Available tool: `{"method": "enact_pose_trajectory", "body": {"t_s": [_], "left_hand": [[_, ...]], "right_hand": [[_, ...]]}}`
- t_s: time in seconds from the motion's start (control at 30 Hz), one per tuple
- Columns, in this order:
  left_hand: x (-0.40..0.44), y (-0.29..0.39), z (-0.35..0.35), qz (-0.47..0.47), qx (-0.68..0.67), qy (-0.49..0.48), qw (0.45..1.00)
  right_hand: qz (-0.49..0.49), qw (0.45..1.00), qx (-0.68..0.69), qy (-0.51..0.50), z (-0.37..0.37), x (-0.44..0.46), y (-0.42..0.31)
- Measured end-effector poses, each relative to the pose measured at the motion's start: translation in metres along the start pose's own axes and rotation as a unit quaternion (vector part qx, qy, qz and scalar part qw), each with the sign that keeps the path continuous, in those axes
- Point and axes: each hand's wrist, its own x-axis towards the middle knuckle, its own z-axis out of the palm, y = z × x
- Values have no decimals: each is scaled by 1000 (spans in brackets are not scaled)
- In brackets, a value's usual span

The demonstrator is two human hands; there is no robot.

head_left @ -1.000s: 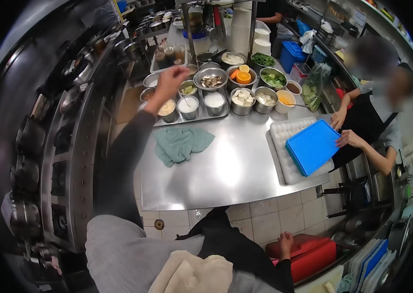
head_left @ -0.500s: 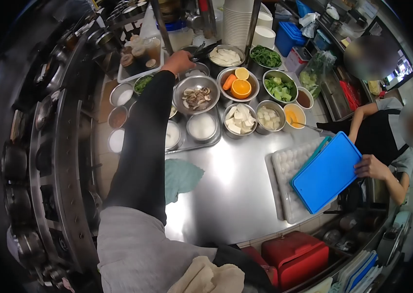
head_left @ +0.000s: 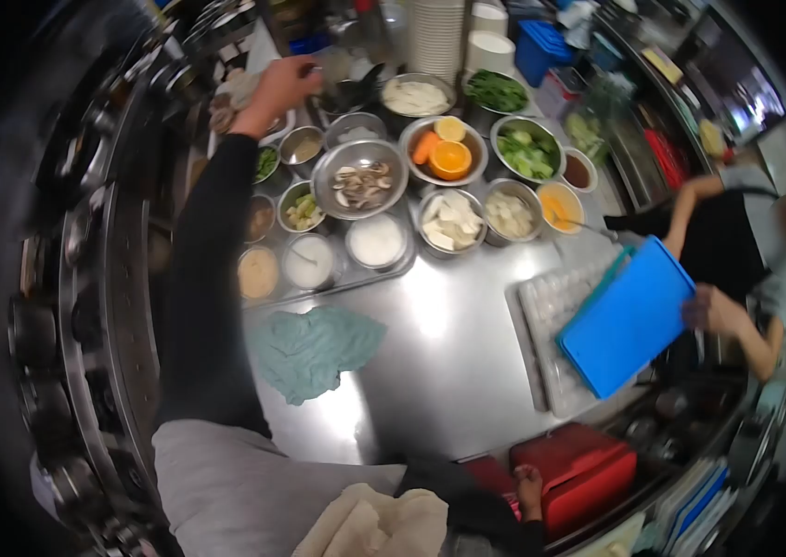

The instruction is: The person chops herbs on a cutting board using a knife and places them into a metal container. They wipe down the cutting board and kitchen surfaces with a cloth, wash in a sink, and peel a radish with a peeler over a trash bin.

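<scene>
My left hand (head_left: 279, 91) reaches over the back left of the steel table, fingertips pinched together beside the dark utensils (head_left: 360, 88); anything between them is too blurred to make out. Low at the right, my right hand (head_left: 529, 485) hangs in front of a red container (head_left: 588, 473), its fingers curled and nothing visible in them. Nearest my left forearm are bowls of chopped greens (head_left: 266, 163), pale cut vegetables (head_left: 304, 209) and sliced mushrooms (head_left: 362, 186). A green cloth (head_left: 314, 348) lies crumpled on the steel table (head_left: 430, 371).
Bowls of citrus and carrot (head_left: 449, 160), leafy greens (head_left: 528, 150) and white chunks (head_left: 452, 223) stand mid-table. At the right, a co-worker's hand (head_left: 716, 311) holds a blue lid (head_left: 630, 320) over an egg tray (head_left: 551, 362). Stoves line the left.
My left hand has gone over the bowls to the back, reached the dark utensils, then drawn left and up from them. My right hand is back in view. The blue lid is tilted more.
</scene>
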Motion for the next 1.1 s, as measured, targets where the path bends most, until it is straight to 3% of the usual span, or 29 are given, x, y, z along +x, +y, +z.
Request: {"method": "enact_pose_trajectory", "body": {"t_s": [0.03,0.07,0.1,0.13,0.17,0.2,0.27,0.3,0.37,0.4,0.43,0.47,0.5,0.53,0.57,0.63,0.7,0.77,0.83,0.87,0.9,0.93,0.97,1.0,1.03,1.07,1.1], "left_hand": [[-3,4,-20,8,-11,-2,1000],[-10,42,-54,-70,-24,-41,996],[-22,81,-80,-64,-147,-11,987],[-54,129,-113,95,-84,-29,992],[-71,148,-124,272,84,33,958],[-72,171,-118,189,-41,-2,981],[-81,227,-109,11,-321,-6,947],[-100,249,-87,58,-319,-18,946],[-168,355,-50,255,-479,-187,819],[-197,401,-28,343,-424,-210,812],[-247,454,-2,303,-483,-265,778],[-287,529,-7,454,-427,-220,750],[-331,571,6,470,-466,-265,701],[-363,606,16,522,-473,-307,640],[-388,638,25,587,-465,-319,581],[-425,696,18,651,-413,-394,501],[-465,735,39,542,-458,-512,483],[-503,779,90,485,-449,-555,505],[-541,843,117,433,-434,-584,532],[-564,878,144,450,-465,-551,527],[-581,920,156,491,-438,-507,557],[-607,964,184,488,-500,-489,522],[-628,1007,197,558,-451,-406,567],[-652,1050,218,626,-456,-274,571],[-675,1089,247,636,-493,-217,552],[-689,1127,273,665,-451,-215,555],[-706,1138,271,612,-382,-331,609]], "right_hand": [[-56,998,-38,1,-3,4,18],[-145,987,-60,21,-6,17,50],[-160,983,-87,30,5,-2,12],[-139,985,-83,49,14,-15,-16],[-88,992,-82,41,21,-38,-58],[-154,986,-50,38,30,-34,-52],[-236,972,-14,8,36,-63,-121],[-270,962,18,-31,36,-77,-147],[-264,949,98,-140,35,-96,-181],[-254,902,289,-198,34,-115,-190],[-239,814,463,-256,31,-130,-193],[-237,739,568,-273,15,-145,-190],[-230,652,663,-288,1,-157,-181],[-241,633,696,-241,-14,-163,-165],[-235,604,750,-132,-26,-173,-152],[-201,641,740,38,-63,-190,-93],[-117,678,694,212,-80,-212,-16],[-134,787,479,365,-61,-211,88],[-54,891,209,398,-44,-247,147],[-1,900,190,393,-32,-259,169],[59,905,174,385,-10,-269,186],[75,902,187,382,7,-270,212],[91,913,142,372,35,-268,242],[110,925,96,350,62,-277,261],[117,921,101,358,76,-286,270],[157,919,133,335,83,-294,269],[190,916,159,317,80,-301,267]]}}
